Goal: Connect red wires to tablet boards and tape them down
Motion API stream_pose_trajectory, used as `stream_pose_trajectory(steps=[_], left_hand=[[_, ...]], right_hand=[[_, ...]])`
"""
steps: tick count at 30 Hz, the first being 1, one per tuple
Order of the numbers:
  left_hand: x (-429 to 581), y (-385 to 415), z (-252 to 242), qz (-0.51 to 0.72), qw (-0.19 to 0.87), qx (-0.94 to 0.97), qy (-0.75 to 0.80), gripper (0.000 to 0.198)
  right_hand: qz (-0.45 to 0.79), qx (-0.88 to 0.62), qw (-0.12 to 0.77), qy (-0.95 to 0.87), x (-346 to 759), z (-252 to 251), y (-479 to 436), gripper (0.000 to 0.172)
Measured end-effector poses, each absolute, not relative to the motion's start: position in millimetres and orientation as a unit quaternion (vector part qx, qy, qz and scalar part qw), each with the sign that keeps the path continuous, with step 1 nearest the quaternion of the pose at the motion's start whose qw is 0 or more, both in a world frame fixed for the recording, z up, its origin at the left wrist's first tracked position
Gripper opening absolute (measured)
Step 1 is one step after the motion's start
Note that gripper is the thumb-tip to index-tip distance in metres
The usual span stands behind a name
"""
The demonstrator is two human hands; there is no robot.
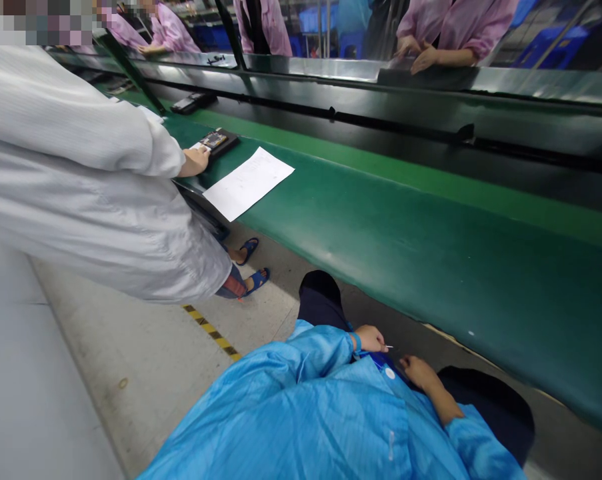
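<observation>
I sit beside a green conveyor belt [431,220] in a blue coat, with both hands low in my lap. My left hand [369,339] is closed in a pinch on a small thin pale thing whose tip pokes out toward the right; I cannot name it. My right hand [417,371] lies close beside it on the coat's edge near a white button [389,373]. Its fingers are curled, and whether they hold anything is hidden. The two hands are a few centimetres apart.
A white paper sheet [248,183] lies on the belt at the left. A co-worker in a white coat [81,180] stands there with a hand [195,160] at a dark tray with a device [218,141]. People in pink coats [451,33] work across the line. Yellow-black tape [213,333] marks the floor.
</observation>
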State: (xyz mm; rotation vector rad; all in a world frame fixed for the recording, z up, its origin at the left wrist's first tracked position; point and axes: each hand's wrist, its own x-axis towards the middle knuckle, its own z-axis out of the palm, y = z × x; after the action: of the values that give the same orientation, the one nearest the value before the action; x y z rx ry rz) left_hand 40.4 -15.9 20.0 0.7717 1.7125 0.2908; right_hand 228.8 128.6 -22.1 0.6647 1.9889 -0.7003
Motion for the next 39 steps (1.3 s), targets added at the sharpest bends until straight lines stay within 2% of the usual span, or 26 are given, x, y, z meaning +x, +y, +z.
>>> stream_pose_trajectory(steps=[39], left_hand=[[41.0, -16.4, 18.4, 0.139, 0.572, 0.319, 0.743, 0.024]], right_hand=[[-0.283, 0.257, 0.440, 0.812, 230.2, -27.6, 129.2, 0.043]])
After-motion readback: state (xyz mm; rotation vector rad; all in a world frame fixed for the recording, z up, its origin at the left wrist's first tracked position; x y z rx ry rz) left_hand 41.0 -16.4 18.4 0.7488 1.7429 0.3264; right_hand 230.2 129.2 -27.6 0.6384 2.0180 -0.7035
